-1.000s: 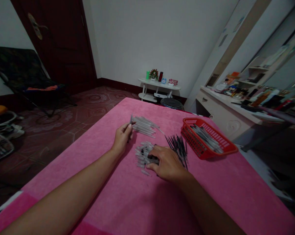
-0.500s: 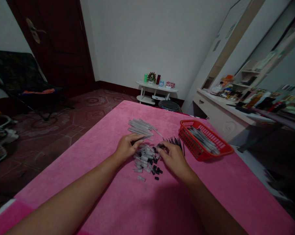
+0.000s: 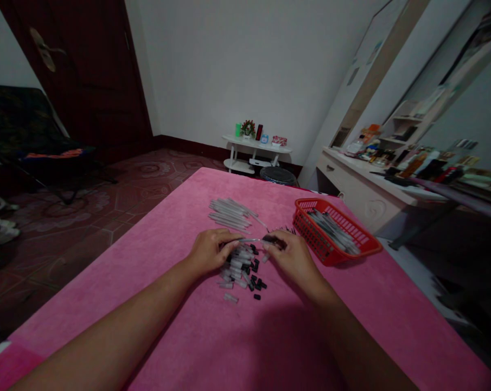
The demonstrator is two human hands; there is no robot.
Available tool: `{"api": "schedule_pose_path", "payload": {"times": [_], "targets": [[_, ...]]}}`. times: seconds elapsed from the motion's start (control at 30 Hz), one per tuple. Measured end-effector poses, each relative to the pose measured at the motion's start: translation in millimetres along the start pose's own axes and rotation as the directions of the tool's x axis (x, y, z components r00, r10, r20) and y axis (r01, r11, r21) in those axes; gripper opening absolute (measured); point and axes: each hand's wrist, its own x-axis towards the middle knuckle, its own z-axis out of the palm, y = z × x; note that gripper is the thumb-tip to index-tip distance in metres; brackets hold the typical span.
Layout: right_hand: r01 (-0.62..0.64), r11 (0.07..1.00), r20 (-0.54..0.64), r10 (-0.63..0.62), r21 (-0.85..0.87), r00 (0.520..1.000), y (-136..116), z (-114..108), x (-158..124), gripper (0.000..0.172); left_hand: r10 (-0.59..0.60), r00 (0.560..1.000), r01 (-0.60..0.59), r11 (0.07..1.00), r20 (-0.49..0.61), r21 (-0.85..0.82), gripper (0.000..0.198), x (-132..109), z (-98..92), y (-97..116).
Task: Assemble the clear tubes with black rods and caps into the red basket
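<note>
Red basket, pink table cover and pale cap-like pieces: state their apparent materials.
Red basket: likely moulded plastic, slight sheen; uniform colour, slotted walls.
Pink table cover: probably plush fabric, matte; mottled nap.
Pale cap-like pieces: perhaps plastic, translucent-looking; too small to confirm.

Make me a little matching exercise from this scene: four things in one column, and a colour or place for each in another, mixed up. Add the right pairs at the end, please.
Things
1. Basket
2. Small parts
3. Held rod
4. Cloth

Colours and places
A. Between the left hand and the right hand
B. Pink, spread beneath the hands
C. Red, with openings in its sides
D. Pale and black, in a loose pile

Right pairs: 1-C, 2-D, 3-A, 4-B
</note>
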Motion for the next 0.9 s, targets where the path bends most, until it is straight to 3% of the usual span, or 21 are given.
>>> {"api": "schedule_pose_path", "payload": {"times": [0.37, 0.57, 0.73, 0.9], "targets": [[0.171, 0.965, 0.030, -0.169, -0.200, 0.985, -15, -1, -5, 0.014, -0.007, 0.993, 0.012, 0.999, 0.118, -0.041, 0.028, 1, 1.0, 4], [0.262, 0.929, 0.029, -0.264, -0.262, 0.964, -16, 2, -8, 0.018, -0.054, 0.989, 0.050, 0.998, 0.134, 0.030, 0.030, 1, 0.1, 11], [0.239, 0.937, 0.025, -0.241, -0.255, 0.970, -20, 3, -11, 0.018, -0.016, 0.997, 0.011, 0.998, 0.073, 0.062, 0.025, -3, 1.8, 14], [0.146, 0.974, 0.044, -0.141, -0.174, 0.989, -26, 1, -11, 0.021, 0.067, 0.996, -0.076, 0.982, 0.054, 0.172, 0.025, -6, 1.3, 15]]}}
